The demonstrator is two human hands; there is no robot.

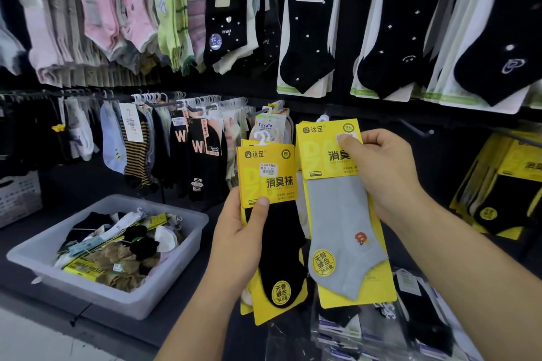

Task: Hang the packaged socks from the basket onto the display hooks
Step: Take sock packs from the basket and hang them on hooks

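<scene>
Head cam view, the only one here: both hands are up in front of a wall packed with hanging socks. The left hand [243,231] is clamped on a yellow-carded pack with a black sock [274,231], thumb pressed on the front of the card near its lower edge, fingers wrapped behind. Looks like there's more than one card stacked in that grip, since extra yellow edges peek out at the side.

The right hand [390,176] is pinching a second yellow pack, this one with a grey sock [343,231], thumb on the upper part of the card. Its white plastic hanger sticks up at the top. More yellow cards sit behind this one too. The two packs are held side by side, just about touching.

Down to the left, a pale plastic basket [176,272] sits on the dark ledge with a jumble of packaged socks still in it. An empty-looking display hook [416,129] pokes out just right of the grey pack, and more yellow packs [504,184] hang at far right.
</scene>
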